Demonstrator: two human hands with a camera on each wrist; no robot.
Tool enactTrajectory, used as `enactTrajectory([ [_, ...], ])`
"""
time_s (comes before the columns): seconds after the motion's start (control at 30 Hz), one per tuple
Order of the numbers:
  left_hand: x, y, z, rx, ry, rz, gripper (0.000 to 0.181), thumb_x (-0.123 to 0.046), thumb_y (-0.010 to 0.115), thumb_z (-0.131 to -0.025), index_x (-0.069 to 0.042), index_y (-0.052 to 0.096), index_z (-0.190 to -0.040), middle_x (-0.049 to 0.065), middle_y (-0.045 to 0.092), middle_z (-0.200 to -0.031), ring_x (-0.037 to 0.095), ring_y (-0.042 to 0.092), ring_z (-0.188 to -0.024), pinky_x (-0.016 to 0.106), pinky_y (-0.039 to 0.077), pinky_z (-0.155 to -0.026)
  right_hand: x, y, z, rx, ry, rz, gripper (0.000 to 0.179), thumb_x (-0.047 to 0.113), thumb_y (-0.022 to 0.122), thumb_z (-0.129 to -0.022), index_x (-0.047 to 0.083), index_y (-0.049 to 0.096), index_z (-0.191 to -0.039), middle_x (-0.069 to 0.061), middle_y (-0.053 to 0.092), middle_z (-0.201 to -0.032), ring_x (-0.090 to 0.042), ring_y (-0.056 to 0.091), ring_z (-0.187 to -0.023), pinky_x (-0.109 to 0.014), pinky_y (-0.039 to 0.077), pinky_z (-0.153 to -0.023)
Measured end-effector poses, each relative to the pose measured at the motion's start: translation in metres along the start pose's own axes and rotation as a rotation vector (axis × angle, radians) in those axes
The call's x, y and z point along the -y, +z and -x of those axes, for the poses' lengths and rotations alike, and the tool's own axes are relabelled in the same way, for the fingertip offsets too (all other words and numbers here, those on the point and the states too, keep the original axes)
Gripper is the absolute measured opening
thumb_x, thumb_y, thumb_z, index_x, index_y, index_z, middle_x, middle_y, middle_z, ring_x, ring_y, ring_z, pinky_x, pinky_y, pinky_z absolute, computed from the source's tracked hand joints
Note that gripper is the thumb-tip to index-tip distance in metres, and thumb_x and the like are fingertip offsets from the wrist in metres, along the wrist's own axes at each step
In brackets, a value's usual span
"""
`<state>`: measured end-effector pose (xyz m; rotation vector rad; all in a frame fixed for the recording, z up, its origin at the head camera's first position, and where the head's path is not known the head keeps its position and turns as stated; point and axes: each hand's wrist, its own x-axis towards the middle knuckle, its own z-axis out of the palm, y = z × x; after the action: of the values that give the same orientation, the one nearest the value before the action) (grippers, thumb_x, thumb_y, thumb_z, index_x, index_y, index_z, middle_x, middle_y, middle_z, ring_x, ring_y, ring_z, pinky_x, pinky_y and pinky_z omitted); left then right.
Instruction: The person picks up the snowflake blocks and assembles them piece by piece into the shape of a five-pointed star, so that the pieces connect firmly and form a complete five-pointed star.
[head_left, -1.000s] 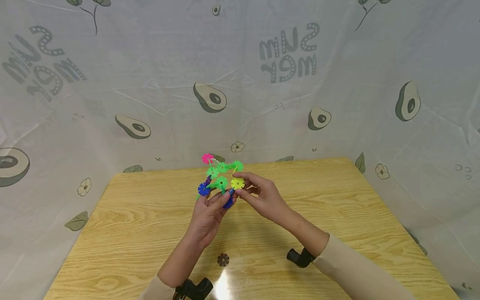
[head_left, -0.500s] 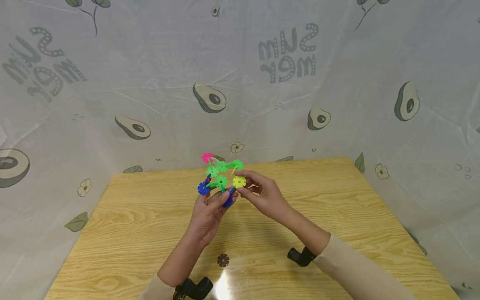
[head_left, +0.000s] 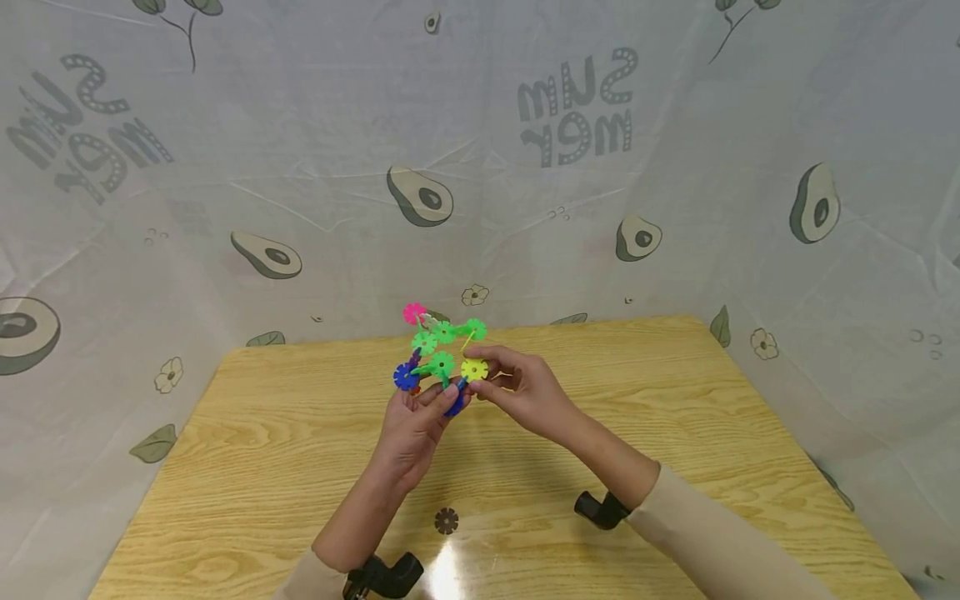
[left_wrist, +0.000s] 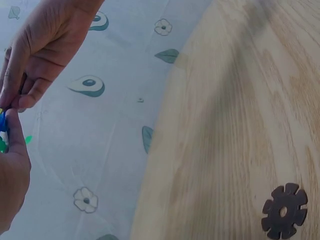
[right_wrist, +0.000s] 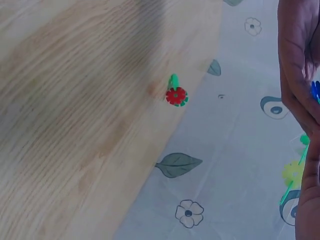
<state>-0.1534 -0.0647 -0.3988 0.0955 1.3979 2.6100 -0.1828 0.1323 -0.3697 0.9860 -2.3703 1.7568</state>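
Slotted plastic snowflake discs are joined into a chain, seen mostly in the head view, with pink [head_left: 414, 313], green [head_left: 442, 364] and dark blue discs [head_left: 407, 377]. My left hand [head_left: 408, 433] grips the chain's lower end, thumb on a blue disc [head_left: 454, 405]. My right hand [head_left: 528, 396] pinches a yellow disc [head_left: 475, 369] between thumb and forefinger, close beside that blue disc; whether their slots engage is too small to tell. The wrist views show both hands [left_wrist: 50, 47] [right_wrist: 305, 65] meeting at the frame edge, most of the chain cut off.
One dark brown disc [head_left: 446, 521] lies on the wooden table [head_left: 300, 467], nearer the front. A red disc [right_wrist: 175, 95] with green pieces shows in the right wrist view; whether it belongs to the chain I cannot tell. A printed sheet [head_left: 337, 125] hangs behind.
The yellow disc in my right hand shifts slightly right and up, then back left and down against the blue disc. My left hand stays nearly still, and the brown disc has not moved.
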Motion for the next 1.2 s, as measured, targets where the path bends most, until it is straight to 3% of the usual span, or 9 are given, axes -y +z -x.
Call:
enactTrajectory([
  [0.33, -0.003, -0.006, 0.0, 0.081, 0.043, -0.067, 0.051, 0.003, 0.056, -0.105, -0.014, 0.039, -0.151, -0.006, 0.078, -0.11, 0.01, 0.077, -0.104, 0.024, 0.06, -0.1, 0.008, -0.005, -0.004, 0.058, 0.003, 0.079, 0.04, 0.002, 0.071, -0.098, 0.001, 0.065, -0.137, -0.018, 0.071, -0.123, -0.009, 0.066, -0.091, -0.024, 0.063, -0.081],
  [0.57, -0.006, -0.011, 0.0, 0.109, 0.08, -0.102, 0.049, 0.005, 0.057, -0.103, -0.017, 0.043, -0.144, -0.008, 0.077, -0.108, 0.009, 0.076, -0.104, 0.03, 0.06, -0.103, 0.004, -0.006, -0.002, 0.048, -0.02, 0.066, 0.041, 0.006, 0.069, -0.101, 0.004, 0.063, -0.141, -0.016, 0.071, -0.117, -0.009, 0.066, -0.095, -0.026, 0.063, -0.084],
  [0.8, -0.011, -0.015, -0.001, 0.062, 0.076, -0.136, 0.053, 0.006, 0.055, -0.102, -0.016, 0.041, -0.148, -0.008, 0.076, -0.109, 0.01, 0.076, -0.102, 0.027, 0.06, -0.102, -0.002, -0.005, 0.0, 0.041, -0.012, -0.046, 0.035, 0.003, 0.066, -0.102, 0.0, 0.062, -0.137, -0.021, 0.07, -0.105, -0.007, 0.069, -0.092, -0.028, 0.064, -0.08],
  [0.9, -0.011, -0.016, -0.001, 0.07, 0.072, -0.136, 0.054, 0.006, 0.055, -0.102, -0.017, 0.041, -0.149, -0.008, 0.075, -0.11, 0.01, 0.075, -0.105, 0.028, 0.06, -0.103, -0.003, -0.002, 0.001, 0.043, -0.009, -0.072, 0.037, 0.0, 0.065, -0.101, -0.002, 0.061, -0.138, -0.024, 0.069, -0.104, -0.006, 0.069, -0.091, -0.028, 0.065, -0.081],
  [1.07, -0.012, -0.016, -0.002, 0.109, 0.082, -0.134, 0.055, 0.007, 0.056, -0.1, -0.018, 0.042, -0.147, -0.006, 0.075, -0.111, 0.011, 0.073, -0.108, 0.03, 0.06, -0.103, 0.0, 0.002, 0.001, 0.031, -0.037, -0.083, 0.041, 0.0, 0.066, -0.1, -0.001, 0.059, -0.141, -0.021, 0.065, -0.103, -0.012, 0.069, -0.092, -0.028, 0.065, -0.081],
  [1.2, -0.013, -0.014, -0.004, 0.108, 0.082, -0.13, 0.053, 0.005, 0.057, -0.101, -0.019, 0.042, -0.146, -0.006, 0.075, -0.111, 0.01, 0.073, -0.107, 0.029, 0.06, -0.103, -0.001, 0.004, -0.001, 0.001, -0.07, -0.034, 0.039, 0.0, 0.067, -0.1, 0.0, 0.062, -0.139, -0.017, 0.066, -0.099, -0.018, 0.071, -0.089, -0.027, 0.065, -0.079],
])
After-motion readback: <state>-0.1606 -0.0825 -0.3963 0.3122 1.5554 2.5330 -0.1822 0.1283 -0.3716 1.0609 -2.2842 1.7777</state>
